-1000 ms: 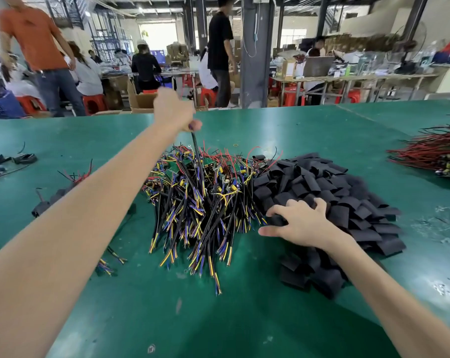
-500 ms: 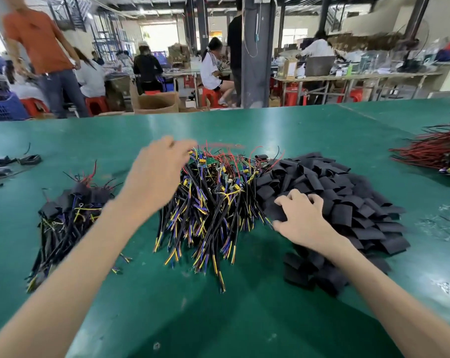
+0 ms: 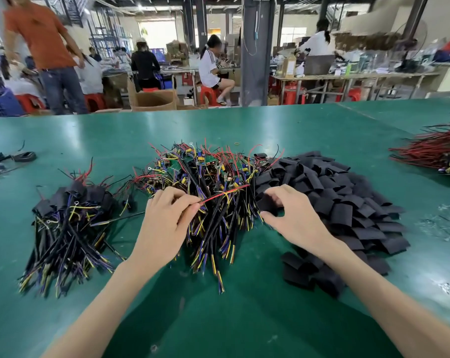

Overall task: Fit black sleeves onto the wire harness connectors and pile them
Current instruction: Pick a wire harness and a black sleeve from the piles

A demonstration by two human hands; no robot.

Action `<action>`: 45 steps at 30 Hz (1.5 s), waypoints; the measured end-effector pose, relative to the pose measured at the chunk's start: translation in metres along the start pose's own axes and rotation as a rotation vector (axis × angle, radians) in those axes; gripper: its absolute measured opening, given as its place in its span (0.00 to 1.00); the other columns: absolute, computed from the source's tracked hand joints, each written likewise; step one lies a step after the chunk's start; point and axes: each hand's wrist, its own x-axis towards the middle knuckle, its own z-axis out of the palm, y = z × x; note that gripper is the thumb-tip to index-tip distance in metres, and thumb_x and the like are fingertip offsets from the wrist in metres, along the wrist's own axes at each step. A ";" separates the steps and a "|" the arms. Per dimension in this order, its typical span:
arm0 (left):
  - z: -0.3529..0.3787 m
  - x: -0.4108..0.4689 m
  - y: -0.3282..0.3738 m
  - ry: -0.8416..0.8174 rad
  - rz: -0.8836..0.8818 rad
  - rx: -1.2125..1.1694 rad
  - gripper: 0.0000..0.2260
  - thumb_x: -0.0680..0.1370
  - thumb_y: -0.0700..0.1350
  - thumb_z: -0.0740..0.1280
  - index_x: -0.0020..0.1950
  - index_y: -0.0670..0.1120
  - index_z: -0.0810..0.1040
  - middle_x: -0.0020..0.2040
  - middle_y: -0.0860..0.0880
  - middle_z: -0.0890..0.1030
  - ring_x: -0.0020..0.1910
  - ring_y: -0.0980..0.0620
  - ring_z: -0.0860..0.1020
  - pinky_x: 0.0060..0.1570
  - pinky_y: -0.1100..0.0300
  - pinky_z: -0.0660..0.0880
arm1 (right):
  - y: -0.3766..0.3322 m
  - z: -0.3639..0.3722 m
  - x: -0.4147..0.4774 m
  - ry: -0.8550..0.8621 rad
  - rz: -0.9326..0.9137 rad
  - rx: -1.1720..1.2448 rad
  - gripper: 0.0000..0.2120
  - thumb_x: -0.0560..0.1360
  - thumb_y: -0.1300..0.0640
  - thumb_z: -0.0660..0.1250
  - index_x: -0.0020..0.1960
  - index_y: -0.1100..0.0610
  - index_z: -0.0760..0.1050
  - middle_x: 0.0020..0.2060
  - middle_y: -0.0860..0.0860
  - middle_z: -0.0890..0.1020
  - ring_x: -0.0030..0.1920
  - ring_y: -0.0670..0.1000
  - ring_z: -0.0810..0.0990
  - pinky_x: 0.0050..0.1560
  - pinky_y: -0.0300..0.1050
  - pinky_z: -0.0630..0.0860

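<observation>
A heap of bare wire harnesses (image 3: 208, 182) with green boards and red, yellow and blue leads lies mid-table. My left hand (image 3: 164, 220) pinches a red lead (image 3: 226, 192) at the heap's near side. To the right spreads a pile of flat black sleeves (image 3: 347, 202). My right hand (image 3: 293, 218) sits at that pile's left edge, thumb and fingers closed on one black sleeve (image 3: 266, 202). A smaller pile of sleeved harnesses (image 3: 69, 215) lies at the left.
The green table (image 3: 218, 319) stretches wide. Red-wired harnesses (image 3: 435, 151) lie at the far right edge, black cable parts (image 3: 9, 158) at the far left. Several people stand and sit at benches beyond the table.
My left hand came back from the far left reach to the middle heap and took a red lead. My right hand shifted to the sleeve pile's left edge and pinched a sleeve.
</observation>
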 end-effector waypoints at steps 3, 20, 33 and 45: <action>0.000 -0.005 0.004 0.012 0.024 0.011 0.12 0.78 0.49 0.62 0.49 0.44 0.82 0.47 0.48 0.77 0.46 0.46 0.72 0.47 0.53 0.65 | -0.002 -0.001 0.000 0.003 -0.015 0.028 0.15 0.69 0.60 0.72 0.55 0.57 0.77 0.47 0.51 0.78 0.47 0.52 0.77 0.54 0.50 0.74; -0.001 -0.005 0.004 0.072 0.037 0.032 0.15 0.78 0.51 0.58 0.49 0.46 0.82 0.48 0.48 0.76 0.47 0.47 0.71 0.46 0.55 0.62 | -0.004 -0.004 0.001 0.053 -0.027 0.098 0.16 0.65 0.64 0.74 0.53 0.57 0.79 0.43 0.51 0.79 0.42 0.50 0.78 0.52 0.46 0.75; -0.004 -0.006 0.005 0.015 0.105 0.108 0.14 0.78 0.51 0.58 0.48 0.49 0.82 0.49 0.50 0.76 0.47 0.49 0.70 0.45 0.57 0.59 | -0.009 -0.010 0.001 0.097 -0.009 0.139 0.17 0.66 0.64 0.75 0.54 0.57 0.79 0.45 0.52 0.79 0.45 0.50 0.79 0.53 0.40 0.73; 0.009 -0.014 0.023 -0.089 0.136 -0.057 0.20 0.77 0.41 0.62 0.69 0.49 0.71 0.56 0.49 0.72 0.55 0.52 0.68 0.57 0.57 0.62 | -0.027 0.001 -0.011 0.075 -0.446 -0.250 0.20 0.65 0.65 0.75 0.57 0.60 0.78 0.47 0.55 0.79 0.46 0.59 0.78 0.51 0.52 0.76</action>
